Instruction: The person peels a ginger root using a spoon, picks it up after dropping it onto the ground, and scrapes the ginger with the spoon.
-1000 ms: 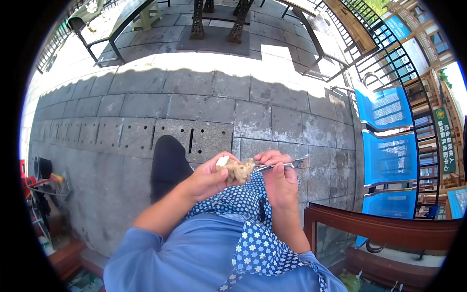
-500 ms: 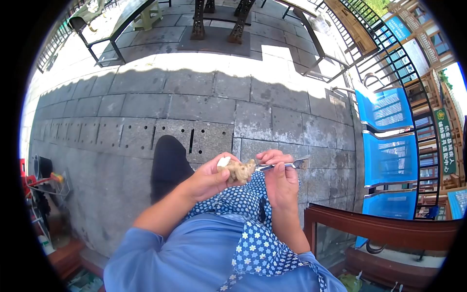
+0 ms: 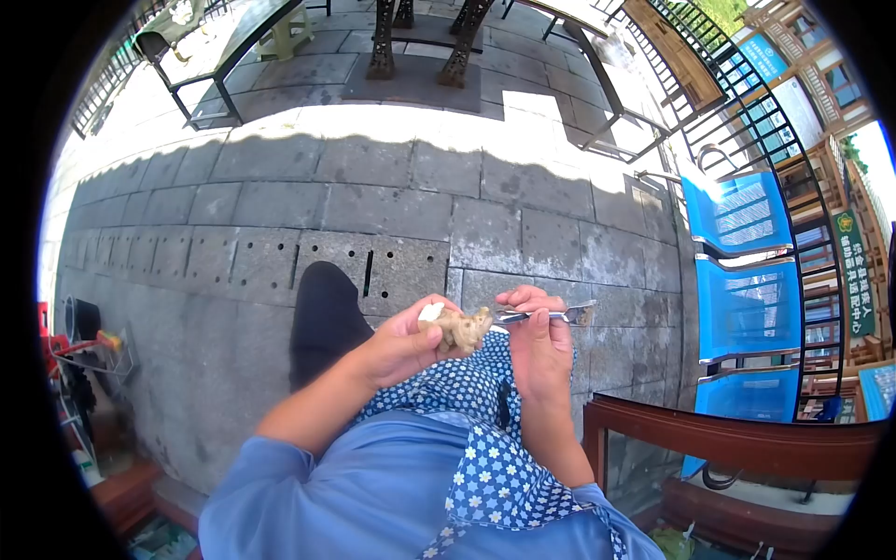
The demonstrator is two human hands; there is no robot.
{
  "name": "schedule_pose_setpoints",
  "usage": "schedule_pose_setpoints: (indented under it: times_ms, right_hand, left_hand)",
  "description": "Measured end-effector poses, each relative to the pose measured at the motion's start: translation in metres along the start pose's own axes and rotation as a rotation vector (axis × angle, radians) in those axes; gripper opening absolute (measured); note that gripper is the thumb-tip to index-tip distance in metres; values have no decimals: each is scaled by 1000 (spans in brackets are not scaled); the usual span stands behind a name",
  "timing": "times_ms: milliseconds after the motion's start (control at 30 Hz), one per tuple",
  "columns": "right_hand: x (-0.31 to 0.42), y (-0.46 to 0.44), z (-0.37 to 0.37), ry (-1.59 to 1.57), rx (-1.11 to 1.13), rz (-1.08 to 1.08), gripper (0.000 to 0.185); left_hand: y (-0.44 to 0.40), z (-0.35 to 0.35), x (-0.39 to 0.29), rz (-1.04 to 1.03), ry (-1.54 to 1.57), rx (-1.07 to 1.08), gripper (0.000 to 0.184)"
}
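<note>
A knobbly, pale-brown piece of ginger (image 3: 463, 329) is in my left hand (image 3: 408, 347), whose fingers are closed round its near end. Something white shows at that end, beside the fingers. My right hand (image 3: 539, 359) grips a slim, shiny metal utensil (image 3: 558, 318) between thumb and fingers. One end of the utensil meets the ginger's right side or lies very close to it. Its other end sticks out to the right and looks wider. The exact kind of utensil cannot be made out. Both hands are above my lap, over the blue flowered apron (image 3: 509, 476).
Grey paving (image 3: 369, 196) stretches ahead, partly in sun. Blue seats (image 3: 749, 303) line a black railing on the right. A brown wooden frame (image 3: 737, 443) stands at my lower right. Tables are at the back, and a red-handled object (image 3: 84, 345) is on the left.
The right hand and the utensil have shifted very slightly, and the ginger has moved a touch to the right. Both grips look the same.
</note>
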State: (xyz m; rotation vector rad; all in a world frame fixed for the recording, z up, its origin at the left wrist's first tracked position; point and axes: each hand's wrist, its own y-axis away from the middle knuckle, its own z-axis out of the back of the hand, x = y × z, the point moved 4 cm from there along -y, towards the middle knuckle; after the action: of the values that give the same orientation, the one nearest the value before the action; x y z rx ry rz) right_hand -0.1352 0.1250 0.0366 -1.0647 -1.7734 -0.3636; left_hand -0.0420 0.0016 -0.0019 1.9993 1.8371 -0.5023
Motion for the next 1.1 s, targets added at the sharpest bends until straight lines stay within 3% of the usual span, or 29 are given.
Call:
schedule_pose_setpoints:
  times_ms: [167,267,300,367,467,500,567,633,700,767,800,867,933,1100]
  right_hand:
    - [0,1,1,66,84,-19,15]
    - [-11,-9,26,-41,-219,-85,16]
    - [-13,-11,31,-56,-188,-64,16]
    - [-26,-15,50,83,-341,-169,19]
    - [-43,-28,60,268,-328,-137,24]
    - [-55,-28,67,261,-306,-120,24]
    - [-98,-34,93,614,-296,-169,28]
    - [-167,-13,144,780,-230,-272,31]
    - [-219,32,193,1044,-151,-637,30]
    - [-229,48,207,586,-370,-1002,29]
    - [-226,43,208,589,-352,-1003,29]
    - [-216,26,207,529,-395,-717,27]
    - [-211,30,201,546,-342,-756,27]
    - [-207,38,191,610,-279,-826,27]
  left_hand:
    - [-1,-1,1,7,13,18,41]
    - [-1,-3,-3,0,3,23,40]
    - [-3,3,-2,1,0,12,38]
    - [-13,23,0,-21,-43,-73,33]
    - [-37,67,-4,-12,-218,-317,31]
    - [-45,88,1,-37,-231,-312,31]
    - [-59,154,10,-17,-284,-558,34]
    - [-55,212,31,-29,-289,-699,38]
    - [-36,270,56,86,-518,-926,42]
    - [-36,308,76,124,-562,-968,46]
    - [-32,318,79,186,-607,-999,49]
    - [-37,279,59,193,-761,-927,47]
    - [-40,256,55,234,-1016,-838,49]
    - [-38,253,68,357,-1299,-665,51]
